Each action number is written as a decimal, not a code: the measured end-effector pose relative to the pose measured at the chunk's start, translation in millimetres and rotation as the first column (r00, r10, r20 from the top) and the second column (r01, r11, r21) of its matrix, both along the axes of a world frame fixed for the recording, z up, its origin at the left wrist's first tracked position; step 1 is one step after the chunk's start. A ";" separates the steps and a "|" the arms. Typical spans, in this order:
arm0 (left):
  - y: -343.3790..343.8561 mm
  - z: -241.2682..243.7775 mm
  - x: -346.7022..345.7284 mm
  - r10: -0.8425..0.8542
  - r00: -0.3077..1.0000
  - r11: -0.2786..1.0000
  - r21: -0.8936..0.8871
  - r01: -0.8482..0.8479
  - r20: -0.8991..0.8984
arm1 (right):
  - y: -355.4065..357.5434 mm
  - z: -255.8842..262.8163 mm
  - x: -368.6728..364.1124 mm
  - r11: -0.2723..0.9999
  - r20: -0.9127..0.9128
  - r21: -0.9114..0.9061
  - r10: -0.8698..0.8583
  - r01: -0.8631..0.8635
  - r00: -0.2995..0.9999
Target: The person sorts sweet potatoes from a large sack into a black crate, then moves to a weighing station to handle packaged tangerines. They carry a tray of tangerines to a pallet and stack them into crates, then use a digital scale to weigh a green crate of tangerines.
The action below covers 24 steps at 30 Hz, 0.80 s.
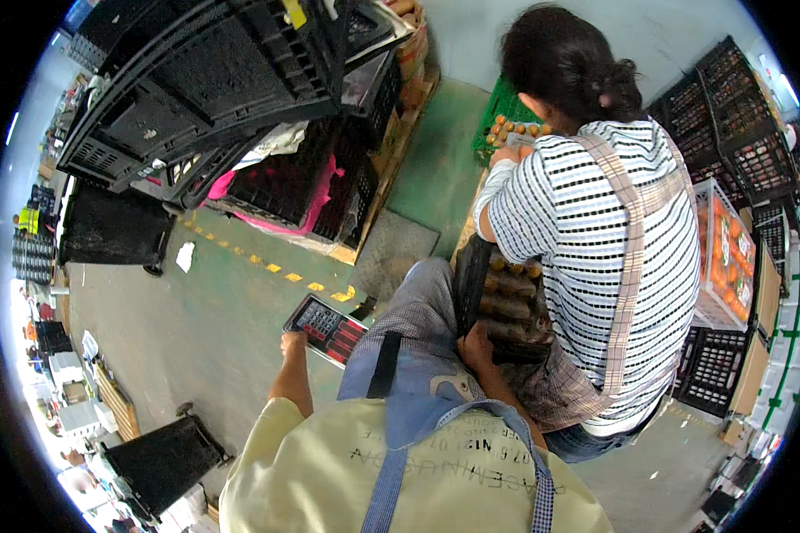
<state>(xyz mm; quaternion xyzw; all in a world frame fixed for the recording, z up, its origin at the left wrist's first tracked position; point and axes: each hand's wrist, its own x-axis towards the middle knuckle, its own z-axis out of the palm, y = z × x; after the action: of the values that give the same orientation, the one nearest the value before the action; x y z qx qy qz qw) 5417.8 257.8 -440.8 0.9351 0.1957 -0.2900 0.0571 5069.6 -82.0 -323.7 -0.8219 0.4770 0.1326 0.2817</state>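
Note:
At the near corner of a keypad panel (327,330) with grey and red keys, my left hand (293,338) is closed on the edge. The panel looks like a weighing scale's; how it is supported is hidden. My right hand (478,346) grips the near side of a black plastic crate (468,283) beside my leg. Brown packs (510,303) fill the crate, with a few round orange-brown fruits (517,268) at its far end. A co-worker's body covers the crate's right part.
A co-worker (607,253) bends over a green crate (483,123) holding small orange fruits (507,130). Black crates (293,180) stand stacked on a wooden pallet (347,253) ahead left. To the right is a clear crate (723,253) of orange produce. Black carts (163,460) stand left.

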 end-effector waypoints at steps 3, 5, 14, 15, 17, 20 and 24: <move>-77.6 105.5 -28.8 0.035 0.917 0.987 0.129 -0.094 0.397 | -4.9 19.5 9.8 0.987 -0.097 0.139 -0.068 0.081 0.993; -92.7 105.3 -18.3 -0.114 0.828 0.992 0.022 0.122 0.549 | -3.2 -1.4 10.4 0.989 -0.022 0.136 -0.056 0.058 0.998; -343.8 214.3 31.3 -0.573 0.418 0.306 -0.289 0.907 0.705 | -37.8 -36.8 52.8 0.983 0.204 0.026 -0.185 0.183 0.961; -369.3 219.8 36.9 -0.604 0.417 0.305 -0.286 0.908 0.679 | -53.2 -30.3 64.9 0.980 0.227 0.040 -0.198 0.194 0.954; -419.4 237.7 50.1 -0.625 0.420 0.266 -0.326 0.907 0.659 | -98.5 -16.9 99.5 0.978 0.287 0.037 -0.205 0.203 0.936; -514.2 228.9 80.1 -0.732 0.349 0.191 -0.315 0.930 0.585 | -192.9 2.1 161.7 0.970 0.358 0.004 -0.229 0.243 0.905; -627.0 193.4 126.5 -0.873 0.306 0.190 -0.313 0.931 0.380 | -316.2 17.9 257.3 0.970 0.395 -0.040 -0.206 0.240 0.895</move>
<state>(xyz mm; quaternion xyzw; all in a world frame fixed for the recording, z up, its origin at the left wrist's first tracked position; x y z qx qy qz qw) 5544.3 -369.2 -247.4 0.8367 -0.4728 -0.2506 0.1167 5326.9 -398.2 -305.8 -0.7832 0.5083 -0.0868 0.3475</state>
